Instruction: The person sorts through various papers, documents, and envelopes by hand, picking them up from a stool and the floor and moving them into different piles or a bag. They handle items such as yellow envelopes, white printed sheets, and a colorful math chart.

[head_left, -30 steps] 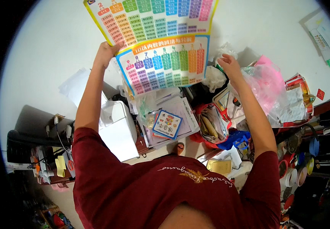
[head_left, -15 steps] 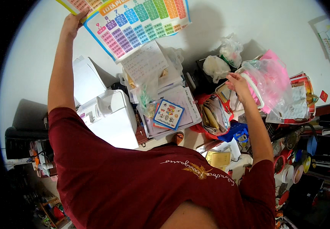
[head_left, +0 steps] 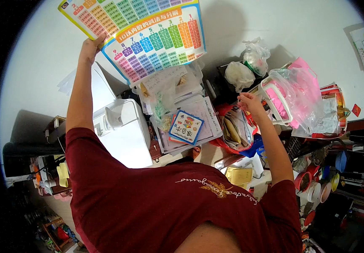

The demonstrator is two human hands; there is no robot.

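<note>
With my left arm stretched up and away, my left hand (head_left: 91, 49) grips the left edge of a colourful arithmetic poster (head_left: 156, 42), fingers closed on it. The poster has a yellow upper half and a blue-bordered lower half, with columns of coloured boxes; its top runs out of view. My right hand (head_left: 251, 105) hangs above a red bag (head_left: 220, 141) of papers, beside a white plastic handle (head_left: 286, 111). Its thumb and fingertips are pressed together; whatever they may hold is too small to make out.
Below the poster, stacked papers carry a blue-edged booklet (head_left: 186, 127). A white printer (head_left: 125, 139) stands to their left. At right sit white plastic bags (head_left: 239, 76) and a pink bag (head_left: 304, 82) under clear plastic, against the white wall (head_left: 316, 29).
The poster has come lower, showing more of its upper half. My left hand has shifted down and right with it. My right hand has moved left and down, away from the white handle.
</note>
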